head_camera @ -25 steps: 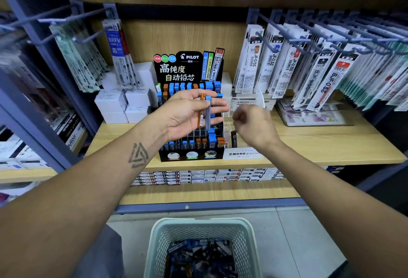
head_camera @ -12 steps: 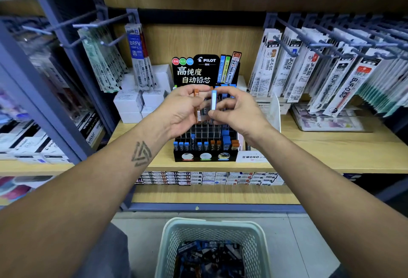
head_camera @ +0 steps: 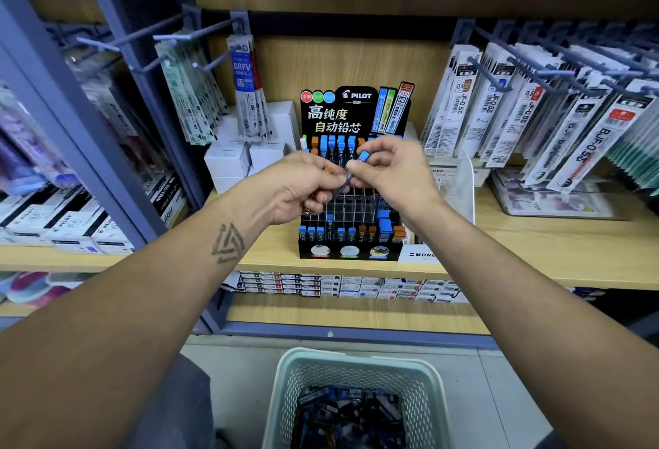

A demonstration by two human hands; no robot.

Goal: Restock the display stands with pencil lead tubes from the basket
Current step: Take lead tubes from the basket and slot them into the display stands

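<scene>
My right hand (head_camera: pixel 392 170) is pinching a blue-capped lead tube (head_camera: pixel 353 170); my left hand (head_camera: pixel 299 188) is gripping orange-capped tubes (head_camera: pixel 328 169) before the Pilot display stand (head_camera: pixel 356 120).

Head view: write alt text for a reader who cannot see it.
Both hands, left and right, pinch a blue-capped lead tube above a black display stand on a wooden shelf. A pale basket of tubes sits on the floor below.
</scene>
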